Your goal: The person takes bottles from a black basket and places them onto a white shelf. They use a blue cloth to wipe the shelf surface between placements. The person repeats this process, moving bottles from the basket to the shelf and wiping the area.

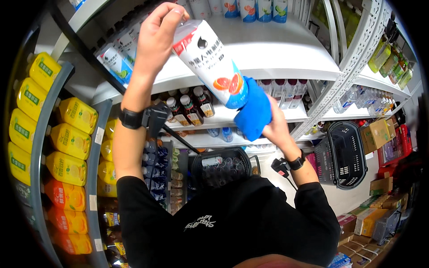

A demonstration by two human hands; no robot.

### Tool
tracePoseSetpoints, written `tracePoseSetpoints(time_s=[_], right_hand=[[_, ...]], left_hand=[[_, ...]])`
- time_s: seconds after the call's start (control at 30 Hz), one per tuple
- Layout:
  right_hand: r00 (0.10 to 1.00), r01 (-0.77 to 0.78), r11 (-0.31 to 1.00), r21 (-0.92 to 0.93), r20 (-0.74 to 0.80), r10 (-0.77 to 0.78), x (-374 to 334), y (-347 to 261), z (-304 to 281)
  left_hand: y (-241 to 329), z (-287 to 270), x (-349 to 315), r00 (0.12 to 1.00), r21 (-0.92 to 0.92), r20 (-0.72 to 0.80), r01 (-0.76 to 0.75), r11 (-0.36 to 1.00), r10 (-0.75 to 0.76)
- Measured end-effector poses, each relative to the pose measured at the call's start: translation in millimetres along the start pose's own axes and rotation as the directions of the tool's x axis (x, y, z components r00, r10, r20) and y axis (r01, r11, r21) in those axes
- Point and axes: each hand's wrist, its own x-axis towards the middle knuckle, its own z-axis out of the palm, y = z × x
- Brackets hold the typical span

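Note:
A large bottle (210, 62) with a white, red and blue label showing cut grapefruit hangs tilted in front of a white shelf. My left hand (158, 35) is closed round its neck end, so the cap is hidden. At its base, a blue cloth (254, 111) lies against the bottle. My right hand (278, 123) grips that cloth, with most of its fingers behind it. Bottles of a similar look (115, 60) stand on the shelf beside my left forearm.
The white shelf (286, 49) carries more bottles at its back. Dark-capped bottles (192, 109) line the level below. Yellow jugs (69, 140) fill a rack on the left. One black basket (249, 156) with bottles sits below me, another basket (331, 154) at right near cardboard boxes (376, 134).

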Motion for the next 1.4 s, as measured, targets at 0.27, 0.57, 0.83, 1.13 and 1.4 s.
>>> tracePoseSetpoints(time_s=[0.27, 0.57, 0.83, 1.13, 1.4], right_hand=[[0.845, 0.169, 0.776, -0.607, -0.316, -0.431, 78.2, 36.6, -99.1], [0.899, 0.095, 0.827, -0.554, -0.310, -0.310, 105.0, 57.6, -111.2], [0.903, 0.104, 0.827, -0.553, -0.295, -0.311, 105.6, 73.0, -114.6], [0.906, 0.121, 0.817, -0.564, -0.273, -0.323, 104.6, 80.0, -116.9], [0.881, 0.144, 0.818, -0.556, -0.304, -0.362, 106.5, 78.9, -113.2]], left_hand=[[-31.9, 8.6, 93.4, 0.932, 0.452, 0.218, 0.166, 0.876, -0.289], [-117.2, 18.5, 166.7, 0.852, 0.728, 0.448, -0.173, 0.663, -0.271], [-200.7, 25.7, 236.6, 0.813, 0.767, 0.456, -0.154, 0.623, -0.361], [-259.3, 47.6, 276.9, 0.812, 0.622, 0.358, 0.161, 0.766, -0.461], [-284.6, 48.1, 283.3, 0.809, 0.574, 0.406, 0.135, 0.808, -0.424]])
